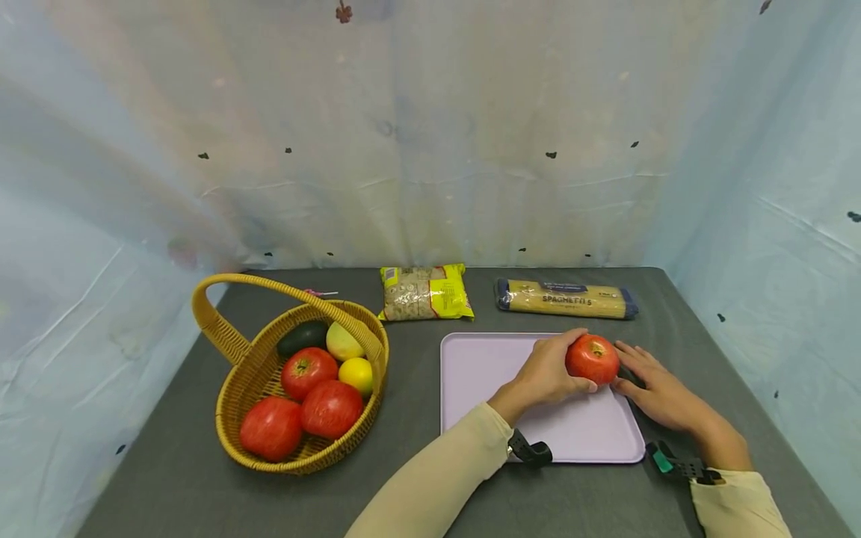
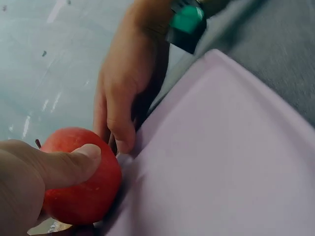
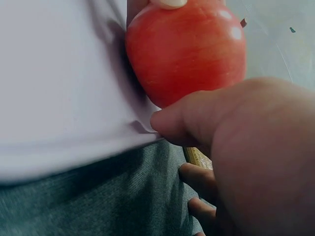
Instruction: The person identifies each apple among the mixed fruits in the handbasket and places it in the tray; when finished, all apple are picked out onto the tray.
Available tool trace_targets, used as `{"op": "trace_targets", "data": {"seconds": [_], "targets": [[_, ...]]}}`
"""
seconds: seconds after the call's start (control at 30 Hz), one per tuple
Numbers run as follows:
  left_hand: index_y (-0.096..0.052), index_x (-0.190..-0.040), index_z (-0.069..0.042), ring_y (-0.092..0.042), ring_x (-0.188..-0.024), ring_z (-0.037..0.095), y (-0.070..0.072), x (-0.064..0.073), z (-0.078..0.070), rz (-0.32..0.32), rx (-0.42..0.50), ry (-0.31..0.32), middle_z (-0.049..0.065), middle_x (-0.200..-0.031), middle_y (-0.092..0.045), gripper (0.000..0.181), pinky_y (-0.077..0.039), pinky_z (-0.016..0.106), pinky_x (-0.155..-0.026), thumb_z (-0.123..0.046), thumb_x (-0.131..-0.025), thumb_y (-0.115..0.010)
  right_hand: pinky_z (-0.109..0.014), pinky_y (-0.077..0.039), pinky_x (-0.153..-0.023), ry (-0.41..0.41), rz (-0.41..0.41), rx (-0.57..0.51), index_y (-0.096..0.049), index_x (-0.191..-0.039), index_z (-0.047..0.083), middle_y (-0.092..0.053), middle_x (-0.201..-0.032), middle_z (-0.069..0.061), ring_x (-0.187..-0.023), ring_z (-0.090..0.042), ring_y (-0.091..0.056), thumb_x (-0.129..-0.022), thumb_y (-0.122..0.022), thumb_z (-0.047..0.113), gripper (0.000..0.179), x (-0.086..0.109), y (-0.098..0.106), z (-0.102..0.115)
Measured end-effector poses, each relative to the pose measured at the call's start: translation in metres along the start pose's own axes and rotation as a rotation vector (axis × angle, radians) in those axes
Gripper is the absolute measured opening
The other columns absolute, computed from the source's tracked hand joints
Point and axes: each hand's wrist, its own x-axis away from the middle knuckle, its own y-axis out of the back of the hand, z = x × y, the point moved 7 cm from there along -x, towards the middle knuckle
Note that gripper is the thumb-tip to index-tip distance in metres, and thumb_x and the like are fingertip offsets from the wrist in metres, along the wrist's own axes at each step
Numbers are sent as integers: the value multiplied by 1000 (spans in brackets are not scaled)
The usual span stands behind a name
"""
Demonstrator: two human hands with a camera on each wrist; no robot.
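My left hand [image 1: 548, 371] grips a red apple [image 1: 592, 359] over the far right corner of a lilac tray [image 1: 477, 403]. In the left wrist view the thumb [image 2: 74, 164] presses on the apple's side and a short stem shows. My right hand [image 1: 662, 388] lies at the tray's right edge, close beside the apple. Seen from the right wrist, its thumb [image 3: 182, 118] touches the tray's rim near the corner, just below the apple. Its other fingers [image 3: 199, 177] reach out loosely beyond the rim, partly hidden behind the thumb.
At left stands a yellow wicker basket [image 1: 232, 441] with a tall handle, holding several red fruits [image 1: 331, 409], a yellow lemon [image 1: 356, 376], a pale green fruit [image 1: 343, 342] and a dark green one [image 1: 303, 338]. Behind the tray lie a yellow bag [image 1: 427, 293] and a spaghetti pack [image 1: 567, 299].
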Motion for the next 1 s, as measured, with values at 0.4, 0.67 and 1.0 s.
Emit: {"op": "trace_targets", "data": {"seconds": [0.4,0.67,1.0], "targets": [[-51,-162,-17,-63,-137,16,-3,1,-4,25,-135,-30,-4,-155,-65,92,-48,27,-117,-36,-85,-98,-93,-17,-112,15,-2,-3,-42,-164,-3,-29,-171,-38,-156,-69,-15,-108,-67,22,66,-1,-1,1],[-50,-163,-15,-63,-141,16,11,4,-11,21,-173,-22,-2,-158,-63,93,-49,28,-118,-41,-86,-96,-93,-17,-113,11,1,-6,-42,-164,-4,-29,-172,-37,-156,-69,-15,-108,-67,21,66,-1,-2,1],[-45,-168,-19,-62,-142,15,58,34,-54,56,-69,-112,-5,-160,-61,92,-54,24,-110,-47,-92,-89,-93,-15,-113,-1,5,-7,-40,-165,-4,-27,-172,-37,-157,-68,-13,-109,-65,23,67,0,-1,2]]}}
